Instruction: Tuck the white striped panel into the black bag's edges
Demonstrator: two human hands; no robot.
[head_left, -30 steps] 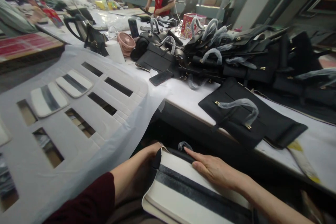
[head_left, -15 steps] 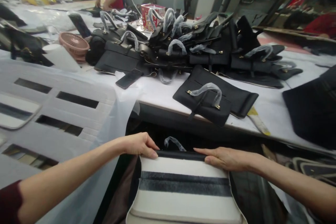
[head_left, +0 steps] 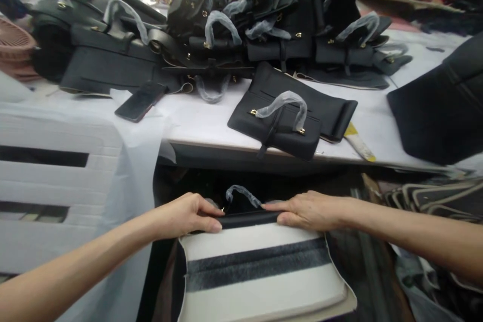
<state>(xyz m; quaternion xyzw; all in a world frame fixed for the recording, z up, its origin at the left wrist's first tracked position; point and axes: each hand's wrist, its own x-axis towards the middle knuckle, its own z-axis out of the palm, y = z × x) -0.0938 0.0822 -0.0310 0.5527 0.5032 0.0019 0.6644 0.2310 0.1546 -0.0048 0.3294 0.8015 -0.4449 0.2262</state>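
Low in the view is a bag panel [head_left: 260,266], its pale inner side up with a dark band across it. A black folded edge runs along its top, and a plastic-wrapped handle [head_left: 243,192] rises behind that edge. My left hand [head_left: 192,216] pinches the edge at its left part, thumb on the near side. My right hand [head_left: 307,211] grips the same edge farther right, its index finger stretched along the top near the handle's end. Beyond, on the table, lies a flat black bag piece [head_left: 290,110] with a wrapped handle and gold-coloured fittings.
Many black bag pieces [head_left: 226,45] are heaped along the white table [head_left: 204,128]. A phone [head_left: 141,101] lies left of centre, near a pink fan [head_left: 15,48]. A slotted white board [head_left: 45,181] is at left. Another dark piece [head_left: 437,105] sits at right; a person in red is farther back.
The view has tipped down and closer. My right hand has slid inward along the edge toward the handle, and the panel now tilts, its right side higher. Both hands keep hold.
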